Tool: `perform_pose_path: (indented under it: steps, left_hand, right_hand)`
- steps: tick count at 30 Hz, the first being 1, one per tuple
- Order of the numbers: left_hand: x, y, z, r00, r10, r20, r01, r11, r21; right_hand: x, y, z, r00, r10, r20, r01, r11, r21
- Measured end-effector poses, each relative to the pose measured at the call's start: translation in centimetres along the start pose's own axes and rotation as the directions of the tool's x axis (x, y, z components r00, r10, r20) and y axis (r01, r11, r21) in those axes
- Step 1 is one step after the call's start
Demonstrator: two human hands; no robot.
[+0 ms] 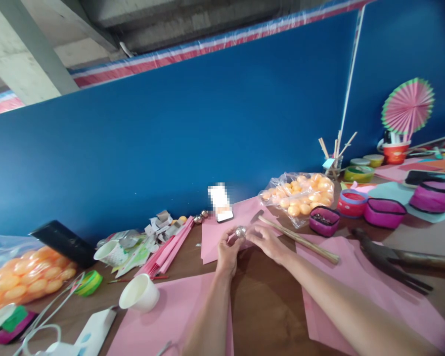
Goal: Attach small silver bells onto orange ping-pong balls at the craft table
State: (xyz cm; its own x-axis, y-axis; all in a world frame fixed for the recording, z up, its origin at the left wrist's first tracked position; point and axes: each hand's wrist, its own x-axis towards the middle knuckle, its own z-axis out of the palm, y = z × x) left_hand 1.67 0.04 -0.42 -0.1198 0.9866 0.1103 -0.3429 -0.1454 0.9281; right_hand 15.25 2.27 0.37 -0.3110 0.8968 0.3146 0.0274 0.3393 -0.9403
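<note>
Near the middle of the brown table, my left hand (229, 249) pinches a small shiny silver ball (240, 231) between thumb and fingers. My right hand (266, 241) is just right of the ball, its fingers bent and close together near it; whether they hold anything is too small to tell. Behind the hands a phone (222, 203) with a lit screen stands on pink paper (209, 242). Two similar metallic balls (200, 217) lie left of the phone. A small hammer with a wooden handle (307, 242) rests to the right of my right hand.
A white cup (139, 293) lies tilted on pink paper at left. Bags of orange balls (25, 277) stand far left and at the back right (300, 195). Purple containers (384, 212) and a large claw hammer (393, 259) are at right. A blue partition (170, 133) rises behind.
</note>
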Motion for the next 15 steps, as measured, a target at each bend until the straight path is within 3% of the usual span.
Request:
perform_pose_path:
  steps: [15]
  left_hand:
    - [0.08, -0.01, -0.11, 0.999, 0.038, -0.004, -0.038, 0.997, 0.061]
  right_hand:
    - [0.07, 0.21, 0.04, 0.999, 0.015, -0.034, -0.016, 1.000, -0.023]
